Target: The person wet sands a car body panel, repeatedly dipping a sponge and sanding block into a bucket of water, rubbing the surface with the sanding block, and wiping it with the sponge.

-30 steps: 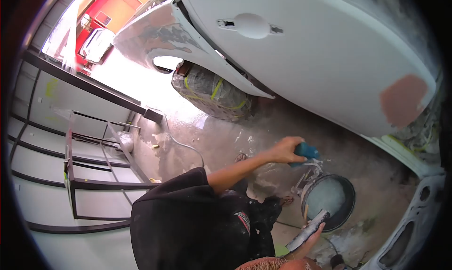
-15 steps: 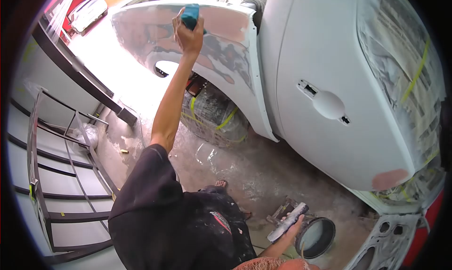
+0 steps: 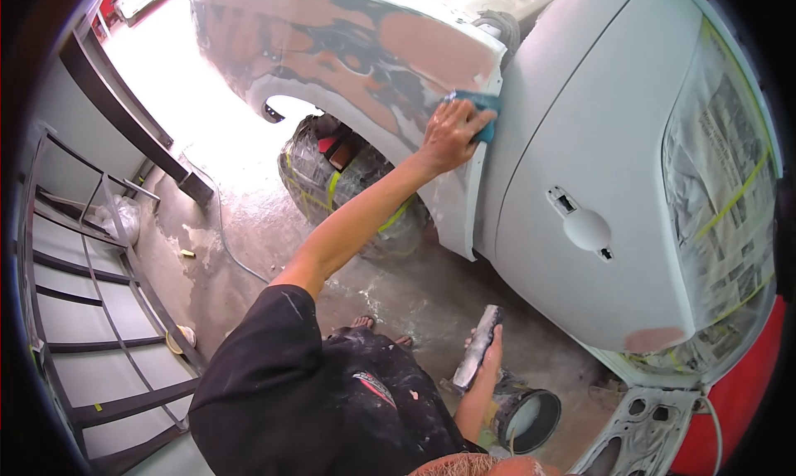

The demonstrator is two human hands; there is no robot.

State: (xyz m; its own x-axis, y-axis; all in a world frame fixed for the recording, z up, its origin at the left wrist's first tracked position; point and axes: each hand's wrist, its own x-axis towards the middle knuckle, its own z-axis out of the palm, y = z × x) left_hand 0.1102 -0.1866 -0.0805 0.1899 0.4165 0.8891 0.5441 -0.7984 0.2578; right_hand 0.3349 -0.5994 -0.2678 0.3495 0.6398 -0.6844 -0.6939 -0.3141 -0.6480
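Note:
My left hand (image 3: 452, 133) is closed on a blue cloth (image 3: 478, 111) and presses it to the rear edge of the fender (image 3: 307, 41). That fender is white and grey with sanded pinkish filler patches. Down at the lower right, my right hand (image 3: 489, 353) grips a long sanding block (image 3: 478, 347), smeared with pale residue and held away from the panel. Just below that hand stands a black bucket (image 3: 531, 420) with cloudy water in it. Beside the fender is the white door (image 3: 580, 136) with its handle recess.
A wheel (image 3: 327, 177) wrapped in plastic and yellow tape sits under the fender. Masked windows (image 3: 721, 169) are at the right. A dark metal rack (image 3: 108, 343) stands at the left. A hose (image 3: 222, 227) crosses the wet floor, and a loose panel (image 3: 643, 430) lies lower right.
My left hand has moved with the cloth from the fender's top, down and right to its rear edge. My right hand has risen slightly with the sanding block, which is now more upright.

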